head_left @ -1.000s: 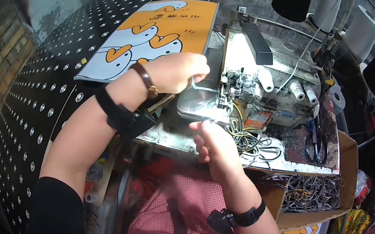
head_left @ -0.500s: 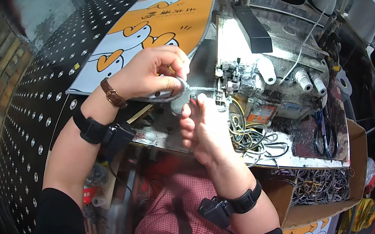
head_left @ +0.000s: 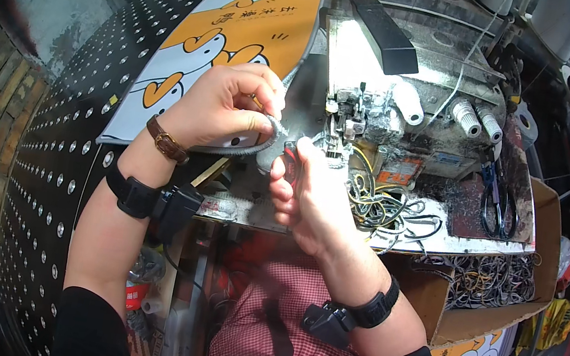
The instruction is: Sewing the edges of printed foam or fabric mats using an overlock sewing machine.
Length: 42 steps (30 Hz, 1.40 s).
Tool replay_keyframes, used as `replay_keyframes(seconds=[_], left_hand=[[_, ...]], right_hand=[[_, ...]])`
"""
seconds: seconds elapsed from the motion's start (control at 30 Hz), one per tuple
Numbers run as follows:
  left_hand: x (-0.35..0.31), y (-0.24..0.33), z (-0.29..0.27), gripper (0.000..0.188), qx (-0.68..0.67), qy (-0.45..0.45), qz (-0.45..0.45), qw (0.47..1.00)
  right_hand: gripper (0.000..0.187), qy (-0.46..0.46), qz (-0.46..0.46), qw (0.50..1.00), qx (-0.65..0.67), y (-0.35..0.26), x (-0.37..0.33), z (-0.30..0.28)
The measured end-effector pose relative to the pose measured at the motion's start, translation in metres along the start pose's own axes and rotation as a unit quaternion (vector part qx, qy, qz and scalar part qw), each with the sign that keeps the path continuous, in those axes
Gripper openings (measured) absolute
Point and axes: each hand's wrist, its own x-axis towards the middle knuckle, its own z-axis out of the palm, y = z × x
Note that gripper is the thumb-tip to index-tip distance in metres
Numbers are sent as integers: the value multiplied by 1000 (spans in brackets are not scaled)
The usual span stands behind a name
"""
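An orange and white mat (head_left: 280,11) printed with cartoon ducks lies at the left, its rim covered by grey edging (head_left: 260,148). My left hand (head_left: 219,103) pinches the near right corner, thumb and fingers closed on the edging, with a frayed thread end sticking out. Just right of it, my right hand (head_left: 317,209) curls around small red-and-black thread snips (head_left: 293,155), mostly hidden by the fingers. Beyond that hand is the needle area of a lint-covered sewing machine (head_left: 446,88), with a short thread tail (head_left: 318,139) beside it. The two hands are apart.
Tangled yellow, black and grey cords (head_left: 387,212) lie in front of the machine. Scissors (head_left: 499,202) rest at its right. A cardboard box (head_left: 548,217) of trimmings stands beside the table. A black studded surface (head_left: 58,166) runs along the left.
The thread chain that stretched from the mat corner to the machine is now parted. My left hand has drawn slightly left with the corner; the right hand has shifted slightly left.
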Motion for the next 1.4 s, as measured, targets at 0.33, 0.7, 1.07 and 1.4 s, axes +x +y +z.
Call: replay_keyframes(seconds=[0.33, 0.7, 1.07, 1.4], left_hand=[[2, -2, -1, 9, -20, 4, -2, 1000], [-18, 9, -10, 10, -103, 48, 37, 993], [-168, 56, 12, 15, -193, 155, 142, 958], [-337, 53, 144, 82, -715, 134, -121, 675]], right_hand=[[43, -22, -25, 999, -16, -1, 2, 0], [14, 50, -479, 841, -246, 10, -2, 31], [41, 126, -258, 935, -211, -33, 0, 74], [38, -63, -337, 814, -470, -19, -55, 90]])
